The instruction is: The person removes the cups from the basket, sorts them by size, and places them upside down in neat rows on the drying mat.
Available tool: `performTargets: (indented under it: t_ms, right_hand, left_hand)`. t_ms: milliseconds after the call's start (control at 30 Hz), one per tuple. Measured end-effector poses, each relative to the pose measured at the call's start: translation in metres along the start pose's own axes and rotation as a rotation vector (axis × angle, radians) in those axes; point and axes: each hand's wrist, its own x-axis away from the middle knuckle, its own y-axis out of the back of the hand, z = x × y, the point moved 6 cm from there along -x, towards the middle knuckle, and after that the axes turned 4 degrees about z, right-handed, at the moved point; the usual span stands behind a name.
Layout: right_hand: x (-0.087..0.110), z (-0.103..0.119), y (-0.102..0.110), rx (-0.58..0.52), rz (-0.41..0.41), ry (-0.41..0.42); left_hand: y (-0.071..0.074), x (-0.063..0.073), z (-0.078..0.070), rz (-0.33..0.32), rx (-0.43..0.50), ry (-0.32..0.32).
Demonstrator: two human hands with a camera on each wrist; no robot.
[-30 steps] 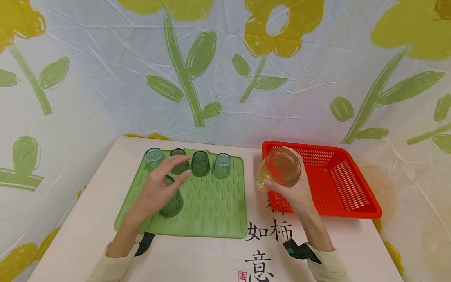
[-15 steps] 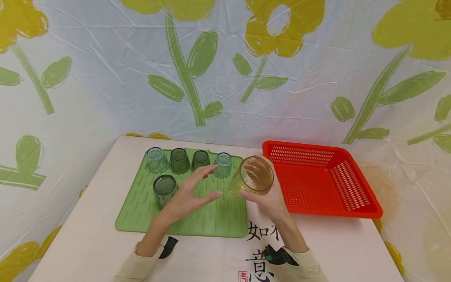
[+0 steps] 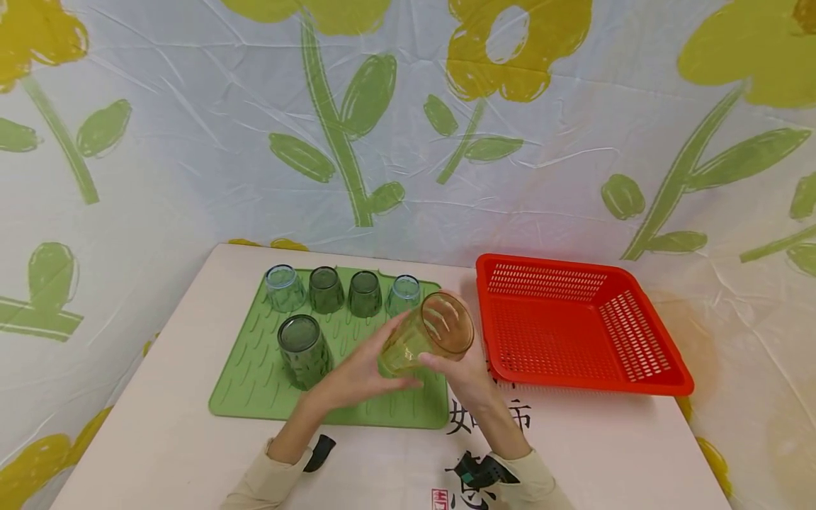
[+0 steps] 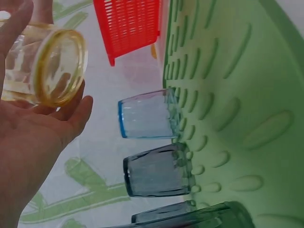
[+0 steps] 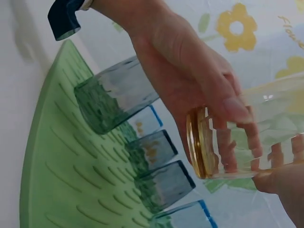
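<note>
My right hand point(image 3: 468, 372) holds an amber glass tumbler point(image 3: 414, 347) over the right part of a green ribbed drying mat point(image 3: 382, 411). The tumbler is tilted, with its wide rim turned up to the right. Around its narrower base lies my left hand point(image 3: 360, 372), fingers spread and thumb apart from the glass. In the left wrist view, the thick amber base point(image 4: 61, 66) sits just over the left palm. Part of the left fingers is hidden behind the tumbler. Left of that hand, a tall dark green tumbler point(image 3: 304, 352) stands on the mat.
Along the mat's back edge stand two blue-rimmed glasses, one at the left point(image 3: 285, 289) and one at the right point(image 3: 403, 294), with dark grey-green glasses point(image 3: 365, 295) between them. A red perforated basket point(image 3: 574, 354) stands to the right. A flower-patterned cloth point(image 3: 223, 177) hangs behind.
My right hand has carried the amber tumbler left from over the red basket to over the mat. My left hand has moved right, away from the tall green tumbler, to the amber one's base.
</note>
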Motion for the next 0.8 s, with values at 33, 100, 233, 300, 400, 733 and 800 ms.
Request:
performTargets:
  t_ms: [33,100,233,300,400,733,800]
  right_hand:
    - [0.0,-0.001,0.001,-0.008,-0.002,0.001]
    - [0.0,-0.002,0.002,-0.034,-0.008,0.003]
    - [0.001,0.001,0.007,-0.097,-0.008,0.016]
    - [0.002,0.002,0.009,-0.12,-0.008,0.017]
    - [0.005,0.003,0.013,-0.125,-0.011,0.012]
    - [0.02,0.001,0.033,0.033,-0.076,-0.118]
    - [0.022,0.001,0.035,0.073,-0.08,-0.155]
  left_hand:
    - [0.0,0.001,0.002,0.0,0.011,0.016]
    - [0.0,0.003,0.004,-0.009,0.026,0.055]
    - [0.003,0.007,0.006,-0.032,0.016,0.112]
    - [0.005,0.009,0.005,-0.045,0.005,0.121]
    - [0.008,0.012,0.003,-0.077,-0.019,0.123]
    - [0.023,0.022,-0.006,-0.154,0.028,0.054]
    - [0.025,0.023,-0.008,-0.157,0.036,0.045]
